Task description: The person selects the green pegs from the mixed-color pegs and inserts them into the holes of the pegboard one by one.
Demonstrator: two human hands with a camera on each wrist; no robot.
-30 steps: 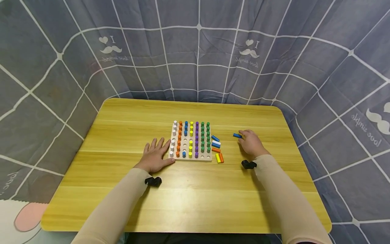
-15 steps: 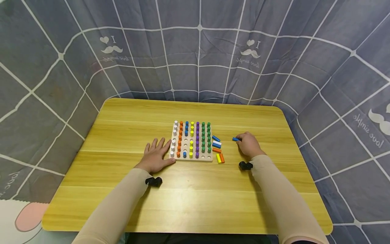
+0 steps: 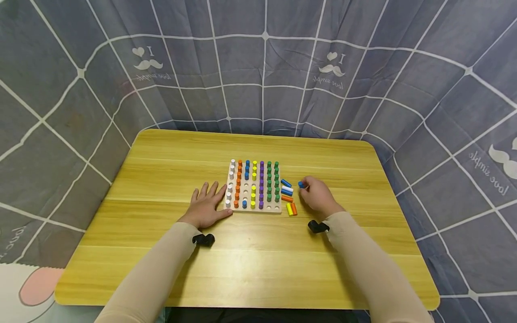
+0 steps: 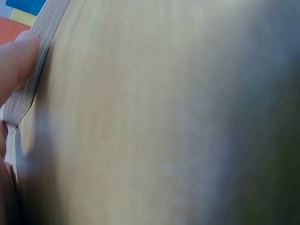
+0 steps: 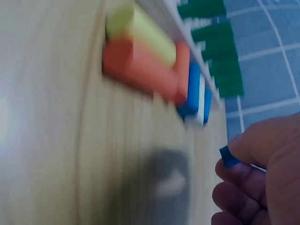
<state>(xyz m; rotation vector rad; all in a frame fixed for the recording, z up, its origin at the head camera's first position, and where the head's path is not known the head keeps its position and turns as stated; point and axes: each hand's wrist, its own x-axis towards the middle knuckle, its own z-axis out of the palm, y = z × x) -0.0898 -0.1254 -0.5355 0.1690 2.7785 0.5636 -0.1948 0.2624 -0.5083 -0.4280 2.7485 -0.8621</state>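
My right hand pinches a blue peg between thumb and fingers, right of a wooden pegboard. In the right wrist view only one end of that peg shows past the thumb. The left hand lies with fingers spread on the table at the board's left side. Its thumb touches the board's edge. Columns of white, orange, blue, yellow, purple and green pegs stand upright in the board. Open holes show in the middle of the blue column, in the white and yellow columns, and at the front right corner.
Loose pegs lie between the board and my right hand: blue, white, another blue, orange, yellow and a second orange. A grey checked curtain surrounds the wooden table.
My right hand has moved left toward the board with the blue peg, which now shows only its end. The left hand, board and loose pegs have stayed in place.
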